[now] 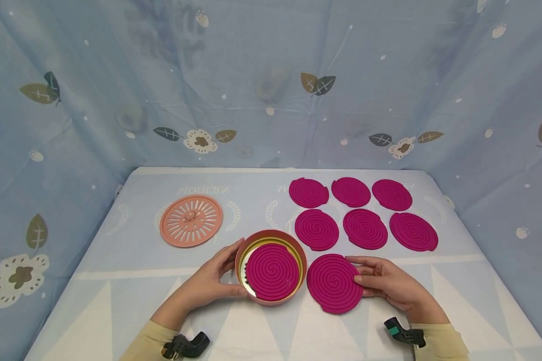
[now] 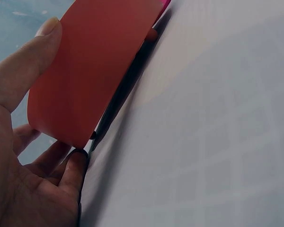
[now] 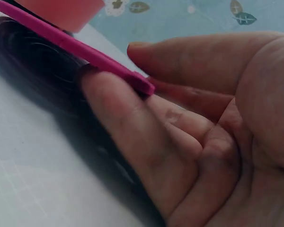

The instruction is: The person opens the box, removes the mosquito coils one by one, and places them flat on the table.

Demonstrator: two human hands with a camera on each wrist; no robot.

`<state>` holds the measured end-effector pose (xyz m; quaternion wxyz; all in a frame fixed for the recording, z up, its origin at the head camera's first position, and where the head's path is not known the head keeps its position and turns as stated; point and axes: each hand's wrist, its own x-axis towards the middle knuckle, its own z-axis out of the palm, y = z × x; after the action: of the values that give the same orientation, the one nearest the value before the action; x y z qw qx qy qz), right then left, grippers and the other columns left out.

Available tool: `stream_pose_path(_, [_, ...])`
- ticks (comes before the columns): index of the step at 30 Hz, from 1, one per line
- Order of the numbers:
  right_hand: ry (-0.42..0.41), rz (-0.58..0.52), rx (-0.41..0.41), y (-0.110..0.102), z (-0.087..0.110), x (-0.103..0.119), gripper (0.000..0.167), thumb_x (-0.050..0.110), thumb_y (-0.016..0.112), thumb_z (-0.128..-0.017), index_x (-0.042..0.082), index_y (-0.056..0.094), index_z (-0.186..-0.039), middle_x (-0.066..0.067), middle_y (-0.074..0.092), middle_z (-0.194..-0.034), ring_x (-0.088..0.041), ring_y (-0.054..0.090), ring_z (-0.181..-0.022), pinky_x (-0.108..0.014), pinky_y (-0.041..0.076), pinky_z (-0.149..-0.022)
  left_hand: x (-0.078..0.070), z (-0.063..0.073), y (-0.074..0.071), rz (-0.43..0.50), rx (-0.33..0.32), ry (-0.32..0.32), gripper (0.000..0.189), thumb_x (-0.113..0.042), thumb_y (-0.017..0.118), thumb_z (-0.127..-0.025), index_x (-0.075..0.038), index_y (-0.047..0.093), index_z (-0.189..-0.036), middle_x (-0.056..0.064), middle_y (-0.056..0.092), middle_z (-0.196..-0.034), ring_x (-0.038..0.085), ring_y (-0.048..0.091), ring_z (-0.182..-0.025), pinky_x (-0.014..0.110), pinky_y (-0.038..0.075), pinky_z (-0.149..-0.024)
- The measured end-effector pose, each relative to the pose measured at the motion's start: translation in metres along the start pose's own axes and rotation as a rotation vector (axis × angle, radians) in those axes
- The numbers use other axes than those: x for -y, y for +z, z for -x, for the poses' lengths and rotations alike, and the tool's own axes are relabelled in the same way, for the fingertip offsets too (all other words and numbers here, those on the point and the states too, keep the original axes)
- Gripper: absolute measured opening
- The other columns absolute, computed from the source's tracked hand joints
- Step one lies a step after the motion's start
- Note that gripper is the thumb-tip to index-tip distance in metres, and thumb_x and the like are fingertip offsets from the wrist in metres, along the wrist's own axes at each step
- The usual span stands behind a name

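My left hand (image 1: 219, 275) grips the side of a round coral-pink mosquito coil tin (image 1: 300, 239), thumb at the near side and fingers toward the back. Inside its gold-coloured interior lies a magenta spiral mosquito coil (image 1: 272, 272), beside a strip of shiny base. To the right of the tin, my right hand (image 1: 388, 281) pinches another mosquito coil (image 1: 334, 284) by its right edge. In the right wrist view that coil (image 3: 61, 42) is seen edge-on, tilted above its shadow, between thumb and fingers. The left wrist view shows the tin's outer wall (image 2: 85, 71) within the left hand.
Several more magenta coils (image 1: 317, 229) lie flat in two rows at the back right of the table (image 1: 131, 260). A slotted coral lid (image 1: 191, 220) with a small central knob lies at the back left. Patterned blue cloth (image 1: 271, 90) surrounds the table behind and at the sides.
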<state>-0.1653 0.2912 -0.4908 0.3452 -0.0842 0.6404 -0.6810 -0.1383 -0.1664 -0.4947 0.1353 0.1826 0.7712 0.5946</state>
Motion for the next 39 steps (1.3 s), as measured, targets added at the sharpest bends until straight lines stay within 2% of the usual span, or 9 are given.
stream_pose_path(5, [-0.020,0.038,-0.002,-0.002,0.004,0.002,0.057,0.004,0.057,-0.100,-0.013,0.031,-0.147,-0.019,0.062,-0.128,-0.020,0.067,-0.103,-0.044,0.058,-0.088,0.001,0.000,0.000,-0.007,0.002,0.005,0.112,-0.024,0.092,-0.070,-0.017,0.024,-0.159,-0.005,0.030,-0.157,0.015,0.041,-0.137,0.025,0.035,-0.114])
stream_pose_path(10, [-0.035,0.086,-0.018,-0.005,0.009,0.007,0.052,0.005,0.054,-0.101,-0.016,0.035,-0.144,-0.019,0.056,-0.137,-0.021,0.061,-0.117,-0.042,0.054,-0.097,0.002,-0.001,0.000,-0.007,0.004,0.017,0.111,-0.022,0.091,-0.071,-0.016,0.024,-0.159,-0.004,0.031,-0.156,0.015,0.041,-0.137,0.026,0.035,-0.114])
stream_pose_path(14, [-0.019,0.113,-0.051,-0.009,0.013,0.009,0.051,0.007,0.055,-0.101,-0.014,0.037,-0.144,-0.020,0.054,-0.140,-0.025,0.061,-0.118,-0.042,0.053,-0.098,0.001,-0.002,-0.001,0.000,0.005,0.026,0.110,-0.018,0.091,-0.072,-0.015,0.023,-0.159,-0.003,0.031,-0.156,0.017,0.041,-0.137,0.026,0.035,-0.114])
stream_pose_path(21, [-0.017,0.104,-0.066,-0.014,0.018,0.012,0.049,0.008,0.053,-0.103,-0.014,0.038,-0.144,-0.023,0.055,-0.136,-0.032,0.061,-0.117,-0.043,0.052,-0.099,0.000,-0.001,-0.001,0.001,0.005,0.016,0.110,-0.019,0.091,-0.072,-0.015,0.024,-0.159,-0.003,0.030,-0.157,0.017,0.041,-0.138,0.026,0.035,-0.114])
stream_pose_path(29, [-0.005,0.091,-0.078,-0.015,0.020,0.014,0.050,0.008,0.053,-0.102,-0.014,0.037,-0.144,-0.028,0.054,-0.135,-0.032,0.060,-0.118,-0.042,0.053,-0.098,-0.001,0.000,-0.001,0.007,0.003,0.001,0.110,-0.023,0.091,-0.072,-0.017,0.024,-0.159,-0.004,0.030,-0.157,0.017,0.041,-0.137,0.025,0.035,-0.114])
stream_pose_path(39, [0.011,0.075,-0.080,-0.015,0.019,0.012,0.054,0.010,0.054,-0.103,-0.010,0.033,-0.148,-0.026,0.054,-0.136,-0.032,0.060,-0.119,-0.041,0.053,-0.099,-0.001,0.000,-0.001,0.012,0.006,-0.002,0.110,-0.024,0.091,-0.072,-0.016,0.024,-0.159,-0.004,0.030,-0.157,0.017,0.041,-0.137,0.025,0.034,-0.114])
